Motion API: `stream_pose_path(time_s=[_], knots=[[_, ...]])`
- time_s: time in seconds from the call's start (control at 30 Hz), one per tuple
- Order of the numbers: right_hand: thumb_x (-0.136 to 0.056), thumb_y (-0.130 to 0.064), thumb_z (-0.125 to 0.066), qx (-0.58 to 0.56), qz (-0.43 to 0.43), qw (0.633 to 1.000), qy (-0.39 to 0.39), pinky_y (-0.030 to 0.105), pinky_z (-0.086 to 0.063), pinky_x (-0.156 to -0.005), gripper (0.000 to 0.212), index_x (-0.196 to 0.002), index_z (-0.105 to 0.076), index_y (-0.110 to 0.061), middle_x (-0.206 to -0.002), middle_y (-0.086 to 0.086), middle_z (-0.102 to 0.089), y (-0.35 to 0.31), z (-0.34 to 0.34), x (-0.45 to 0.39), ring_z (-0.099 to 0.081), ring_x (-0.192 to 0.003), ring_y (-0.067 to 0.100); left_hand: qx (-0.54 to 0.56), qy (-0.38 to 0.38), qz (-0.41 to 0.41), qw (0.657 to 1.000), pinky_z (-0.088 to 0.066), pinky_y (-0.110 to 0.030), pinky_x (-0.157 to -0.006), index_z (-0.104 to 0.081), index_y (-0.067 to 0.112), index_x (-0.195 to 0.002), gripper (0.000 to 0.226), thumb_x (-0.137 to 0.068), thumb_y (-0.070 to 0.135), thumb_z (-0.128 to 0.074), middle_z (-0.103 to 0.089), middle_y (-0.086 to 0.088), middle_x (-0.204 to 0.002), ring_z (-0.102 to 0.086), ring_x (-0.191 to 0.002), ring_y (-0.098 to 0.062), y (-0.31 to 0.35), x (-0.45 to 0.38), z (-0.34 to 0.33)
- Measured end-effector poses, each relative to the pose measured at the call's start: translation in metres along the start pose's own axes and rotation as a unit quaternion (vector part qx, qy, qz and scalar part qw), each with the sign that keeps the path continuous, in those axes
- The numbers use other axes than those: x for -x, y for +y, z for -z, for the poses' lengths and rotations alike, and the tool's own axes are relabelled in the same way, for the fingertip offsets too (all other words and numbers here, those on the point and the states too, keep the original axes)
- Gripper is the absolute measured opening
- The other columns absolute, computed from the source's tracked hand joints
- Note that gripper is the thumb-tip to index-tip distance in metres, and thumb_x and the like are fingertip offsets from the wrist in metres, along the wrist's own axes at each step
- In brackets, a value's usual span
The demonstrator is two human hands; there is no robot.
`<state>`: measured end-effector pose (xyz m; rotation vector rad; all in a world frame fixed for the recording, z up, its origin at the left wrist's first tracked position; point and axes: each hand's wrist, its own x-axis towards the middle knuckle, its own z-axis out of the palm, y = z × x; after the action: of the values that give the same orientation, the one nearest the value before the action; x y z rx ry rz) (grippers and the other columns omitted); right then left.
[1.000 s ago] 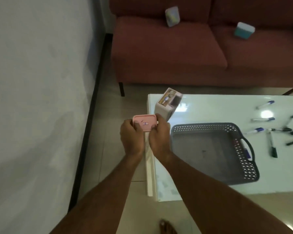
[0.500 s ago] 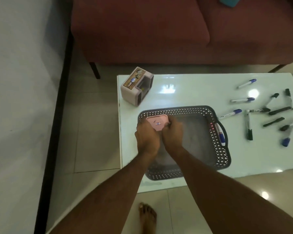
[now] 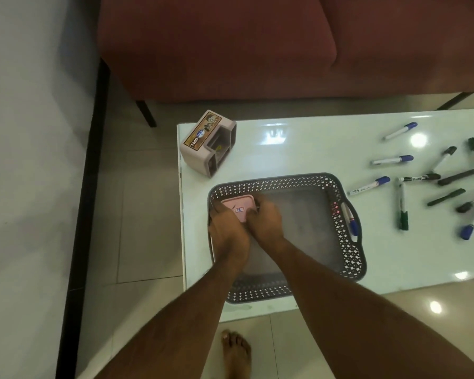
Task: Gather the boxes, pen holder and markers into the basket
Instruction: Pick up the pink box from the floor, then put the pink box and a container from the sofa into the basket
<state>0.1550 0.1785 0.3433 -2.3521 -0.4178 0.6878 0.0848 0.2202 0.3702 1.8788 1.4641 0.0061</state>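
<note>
**Operator:** Presently, what is the completion status?

**Inspector:** Early stage. One item, the pink box (image 3: 237, 207), is inside the basket (image 3: 350, 258) at its far-left corner. Whether it rests on the basket floor cannot be confirmed. The left hand (image 3: 228, 231) and right hand (image 3: 266, 221) both have their fingers (image 3: 253, 212) closed around the box; neither has let go.

**Operator:** What remains outstanding?

**Inspector:** The pen holder (image 3: 207, 143) stands on the counter (image 3: 312, 149) at the far-left corner, apart from the basket. The markers (image 3: 391, 160) lie scattered on the counter to the right of the basket, none inside it. One blue-capped marker (image 3: 350, 221) lies under the basket's right handle, outside the wall. No further boxes are in view, so their status cannot be stated.

**Operator:** Describe the box.

**Inspector:** Pink, rectangular, rounded corners, raised rim, with a small blue-and-white label on top. The hands cover its near half. It appears rigid and light, in my judgement.

**Operator:** And the basket?

**Inspector:** Dark grey, perforated walls, loop handles, solid floor, otherwise unoccupied.
</note>
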Motion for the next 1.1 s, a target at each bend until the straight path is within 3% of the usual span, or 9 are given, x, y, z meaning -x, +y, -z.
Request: stream_pose_path(time_s=[0.07, 0.17, 0.3, 0.37, 0.47, 0.53, 0.67, 0.83, 1.1], knots=[[-0.087, 0.001, -0.056, 0.012, -0.008, 1.0, -0.012, 0.035, -0.053, -0.088, 0.034, -0.117, -0.069, -0.008, -0.114, 0.016, -0.075, -0.004, 0.009, 0.002, -0.068, -0.108, 0.036, 0.014, 0.007, 0.008, 1.0, -0.054, -0.047, -0.102, -0.039, 0.007, -0.146, 0.046, -0.104, 0.021, -0.048, -0.057, -0.018, -0.136, -0.06, -0.122, -0.038, 0.002, 0.002, 0.004], [-0.095, -0.003, -0.057, 0.064, -0.002, 0.997, -0.03, 0.036, -0.051, -0.09, 0.032, -0.126, -0.061, -0.003, -0.123, 0.02, -0.07, -0.015, 0.029, 0.008, -0.064, -0.116, 0.037, -0.017, 0.019, -0.023, 0.999, -0.056, -0.044, -0.099, -0.04, 0.008, -0.145, 0.051, -0.097, 0.011, -0.056, -0.058, -0.016, -0.131, -0.061, -0.119, -0.035, 0.008, 0.008, 0.021], [-0.097, -0.006, -0.056, 0.176, 0.097, 0.979, -0.043, 0.044, -0.042, -0.108, 0.046, -0.141, -0.047, 0.003, -0.141, 0.023, -0.055, -0.035, 0.068, 0.019, -0.048, -0.133, 0.04, -0.09, 0.027, -0.111, 0.989, -0.057, -0.04, -0.093, -0.045, 0.007, -0.142, 0.056, -0.091, 0.018, -0.066, -0.06, -0.015, -0.128, -0.06, -0.117, -0.03, 0.015, 0.027, 0.065], [-0.097, -0.007, -0.057, 0.246, 0.152, 0.956, -0.044, 0.044, -0.032, -0.121, 0.061, -0.151, -0.034, 0.006, -0.158, 0.025, -0.038, -0.053, 0.089, 0.023, -0.033, -0.147, 0.04, -0.139, 0.044, -0.179, 0.973, -0.059, -0.046, -0.094, -0.049, 0.001, -0.139, 0.064, -0.085, 0.021, -0.076, -0.063, -0.02, -0.126, -0.064, -0.114, -0.034, 0.016, 0.031, 0.092], [-0.098, -0.015, -0.059, 0.296, 0.189, 0.936, -0.01, 0.048, -0.023, -0.127, 0.071, -0.158, -0.024, 0.003, -0.167, 0.024, -0.022, -0.088, 0.115, 0.026, -0.02, -0.156, 0.039, -0.241, 0.107, -0.264, 0.928, -0.05, -0.055, -0.107, -0.049, -0.007, -0.141, 0.056, -0.094, 0.019, -0.066, -0.059, -0.028, -0.137, -0.059, -0.127, -0.044, 0.021, 0.024, 0.138], [-0.102, -0.025, -0.057, 0.334, 0.212, 0.918, -0.009, 0.052, -0.021, -0.128, 0.074, -0.159, -0.021, 0.004, -0.168, 0.024, -0.017, -0.117, 0.131, 0.027, -0.016, -0.157, 0.04, -0.291, 0.127, -0.275, 0.908, -0.037, -0.051, -0.12, -0.042, -0.006, -0.149, 0.059, -0.1, 0.022, -0.057, -0.049, -0.027, -0.15, -0.048, -0.14, -0.042, 0.032, 0.015, 0.175], [-0.104, -0.033, -0.055, 0.38, 0.253, 0.89, 0.01, 0.056, -0.026, -0.125, 0.073, -0.158, -0.023, 0.005, -0.167, 0.024, -0.022, -0.178, 0.156, 0.026, -0.02, -0.156, 0.04, -0.347, 0.151, -0.28, 0.882, -0.021, -0.047, -0.125, -0.032, -0.007, -0.155, 0.064, -0.104, 0.029, -0.047, -0.038, -0.029, -0.158, -0.036, -0.149, -0.041, 0.057, -0.007, 0.242], [-0.109, -0.041, -0.04, 0.389, 0.266, 0.882, 0.009, 0.053, -0.014, -0.128, 0.073, -0.161, -0.014, 0.003, -0.17, 0.021, -0.01, -0.256, 0.165, 0.008, -0.009, -0.159, 0.037, -0.343, 0.175, -0.276, 0.881, -0.021, -0.049, -0.127, -0.028, -0.009, -0.155, 0.067, -0.104, 0.032, -0.043, -0.037, -0.03, -0.158, -0.033, -0.15, -0.041, 0.093, -0.044, 0.323], [-0.106, -0.038, -0.049, 0.368, 0.237, 0.898, 0.044, 0.052, -0.015, -0.129, 0.077, -0.161, -0.012, 0.001, -0.17, 0.021, -0.013, -0.396, 0.143, -0.058, -0.009, -0.16, 0.035, -0.338, 0.159, -0.298, 0.878, -0.015, -0.048, -0.129, -0.017, -0.006, -0.159, 0.069, -0.107, 0.037, -0.033, -0.024, -0.026, -0.165, -0.021, -0.156, -0.038, 0.136, -0.16, 0.439]])
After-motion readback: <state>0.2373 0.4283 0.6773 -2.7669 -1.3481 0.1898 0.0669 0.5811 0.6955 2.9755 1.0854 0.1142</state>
